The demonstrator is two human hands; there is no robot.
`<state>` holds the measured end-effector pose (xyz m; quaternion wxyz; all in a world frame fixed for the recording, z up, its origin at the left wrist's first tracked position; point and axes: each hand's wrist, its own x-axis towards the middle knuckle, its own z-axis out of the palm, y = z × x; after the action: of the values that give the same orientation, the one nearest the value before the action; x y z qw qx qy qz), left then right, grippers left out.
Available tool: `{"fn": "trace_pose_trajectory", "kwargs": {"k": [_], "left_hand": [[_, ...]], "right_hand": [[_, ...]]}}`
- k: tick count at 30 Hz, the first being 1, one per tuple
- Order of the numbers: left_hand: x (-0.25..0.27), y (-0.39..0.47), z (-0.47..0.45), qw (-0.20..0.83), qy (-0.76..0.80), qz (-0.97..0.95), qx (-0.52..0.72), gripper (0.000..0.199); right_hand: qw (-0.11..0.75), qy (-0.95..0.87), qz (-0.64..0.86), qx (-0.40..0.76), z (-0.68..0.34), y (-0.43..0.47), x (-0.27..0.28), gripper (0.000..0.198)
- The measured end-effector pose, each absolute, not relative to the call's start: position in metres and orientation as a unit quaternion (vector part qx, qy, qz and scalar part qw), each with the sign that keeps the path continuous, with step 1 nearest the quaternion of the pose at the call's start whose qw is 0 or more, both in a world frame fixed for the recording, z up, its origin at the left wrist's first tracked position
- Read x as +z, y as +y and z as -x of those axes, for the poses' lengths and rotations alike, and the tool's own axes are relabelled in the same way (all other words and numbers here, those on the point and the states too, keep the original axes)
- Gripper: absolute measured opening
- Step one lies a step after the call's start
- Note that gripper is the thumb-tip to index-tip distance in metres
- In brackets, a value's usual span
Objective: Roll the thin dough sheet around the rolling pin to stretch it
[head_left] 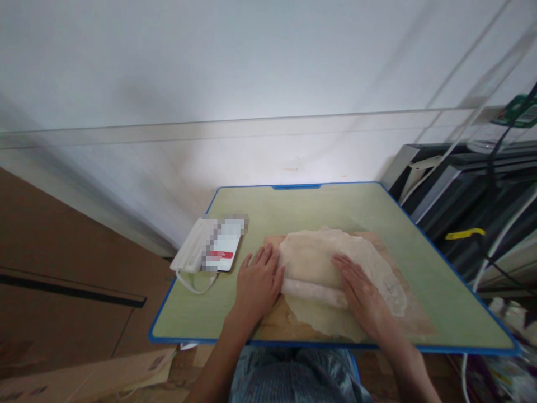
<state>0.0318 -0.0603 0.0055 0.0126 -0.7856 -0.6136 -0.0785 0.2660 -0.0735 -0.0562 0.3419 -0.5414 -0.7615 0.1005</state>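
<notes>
On a green table, a dough sheet under two spread hands

Over a wooden board (274,326) at the table's (457,310) near side, a sheet of dough (312,254) is spread, with a roll (312,292) crossing it; whether a pin is wrapped inside cannot be told. By the left hand (260,280), open with fingers extended, the roll's left end is met. By the right hand (361,288), flattened and almost straight-fingered, its right part is covered. Nothing is seen gripped by either.

At far right, a plastic container (522,112) with green on it is seen, its contents unclear. At near left, dark print on cardboard (104,372) is too blurred to be read. On the phone (226,243), beside a white mask (193,246), a red patch is shown; the screen is partly pixelated.
</notes>
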Motion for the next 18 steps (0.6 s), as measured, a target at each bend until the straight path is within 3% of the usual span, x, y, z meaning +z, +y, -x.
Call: {"fn": "trace_pose_trajectory", "kwargs": {"k": [18], "left_hand": [[0.006, -0.074, -0.031, 0.015, -0.618, 0.781, -0.089, 0.037]], "right_hand": [[0.351, -0.763, 0.537, 0.078, -0.263, -0.083, -0.053, 0.037]]}}
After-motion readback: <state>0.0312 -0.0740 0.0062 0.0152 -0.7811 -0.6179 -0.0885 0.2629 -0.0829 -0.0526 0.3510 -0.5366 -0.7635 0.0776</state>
